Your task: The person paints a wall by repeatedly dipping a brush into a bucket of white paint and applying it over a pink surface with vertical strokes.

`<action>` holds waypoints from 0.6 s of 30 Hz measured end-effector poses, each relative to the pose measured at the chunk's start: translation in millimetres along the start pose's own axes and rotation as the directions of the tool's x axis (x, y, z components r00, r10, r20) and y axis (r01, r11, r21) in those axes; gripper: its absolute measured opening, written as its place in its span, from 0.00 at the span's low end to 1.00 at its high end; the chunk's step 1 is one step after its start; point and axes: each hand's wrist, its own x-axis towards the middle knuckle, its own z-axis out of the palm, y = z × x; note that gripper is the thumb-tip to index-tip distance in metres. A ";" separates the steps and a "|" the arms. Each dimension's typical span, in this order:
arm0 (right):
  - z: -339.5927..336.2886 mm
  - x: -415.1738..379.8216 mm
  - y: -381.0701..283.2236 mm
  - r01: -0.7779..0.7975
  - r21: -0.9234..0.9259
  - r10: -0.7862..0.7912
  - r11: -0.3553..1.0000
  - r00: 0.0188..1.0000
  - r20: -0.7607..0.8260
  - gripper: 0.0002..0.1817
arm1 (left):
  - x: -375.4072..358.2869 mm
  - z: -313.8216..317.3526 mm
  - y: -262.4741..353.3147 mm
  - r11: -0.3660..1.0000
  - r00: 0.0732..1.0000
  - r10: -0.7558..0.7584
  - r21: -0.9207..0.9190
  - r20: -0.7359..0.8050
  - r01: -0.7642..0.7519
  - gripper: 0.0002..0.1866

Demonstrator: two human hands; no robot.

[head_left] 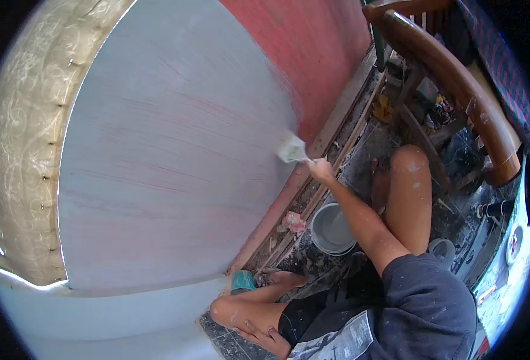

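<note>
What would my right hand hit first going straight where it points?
Probably the grey-coated part of the wall, with the brush in your right hand leading; whether the brush already touches it is unclear.

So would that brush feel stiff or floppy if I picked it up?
Likely both: the brush has a slim handle that looks rigid, but its pale head may flex. Probably light too: the right hand alone holds it out.

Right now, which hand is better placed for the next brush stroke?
Probably the right hand: it holds the brush by the wall, while the left hand rests on a bent leg.
</note>
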 end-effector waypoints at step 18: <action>-87.9 -32.0 -78.3 0.018 -0.199 -0.036 0.980 0.995 -0.091 0.31 | 131.5 -71.1 17.2 0.615 0.893 -0.199 -0.761 -0.405 -0.208 0.29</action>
